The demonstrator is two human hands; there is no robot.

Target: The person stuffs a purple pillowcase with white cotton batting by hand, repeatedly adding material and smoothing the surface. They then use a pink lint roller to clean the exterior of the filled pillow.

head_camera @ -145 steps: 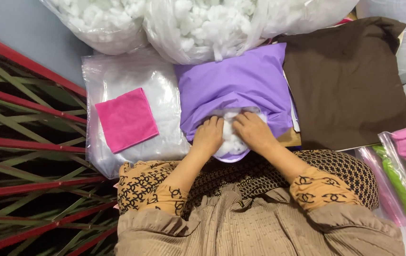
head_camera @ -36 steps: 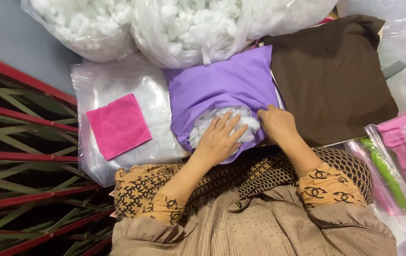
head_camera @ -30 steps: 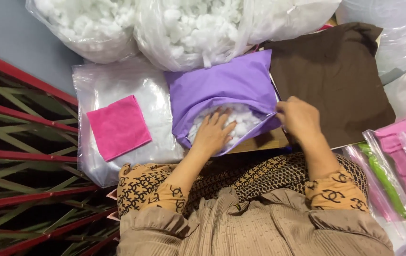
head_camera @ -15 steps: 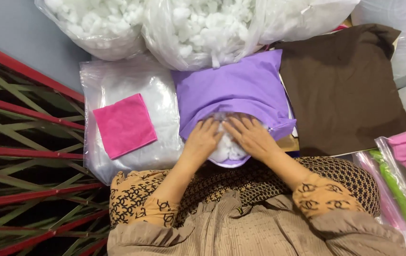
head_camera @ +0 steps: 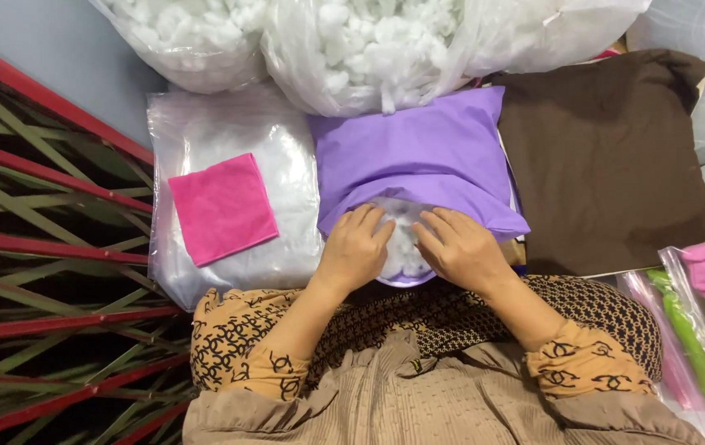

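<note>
Head view looked straight down on a purple pillow cover [head_camera: 418, 156] that lay flat in front of the person, its open mouth turned toward the body. White fibre stuffing [head_camera: 402, 239] showed in that mouth, directly between and partly under both hands. The left hand [head_camera: 354, 251] rested palm-down on the left side of the opening, fingers spread and lightly bent, pressing on the stuffing and the cover's edge; it gripped nothing that could be made out. The right hand [head_camera: 461, 251] lay palm-down on the right side, its fingers angled inward toward the left hand and flattened on the stuffing, likewise loose rather than clenched. The fingertips of the two hands were close together but apart. Both forearms ran up from the lap in patterned sleeves and converged on the opening.

Just left of the cover lay a clear plastic bag [head_camera: 286, 148] with a pink cloth square [head_camera: 222, 208] on it. A brown cushion cover [head_camera: 608, 156] touched the purple one on the right. Large clear sacks of white filling [head_camera: 369, 49] stood beyond.
</note>
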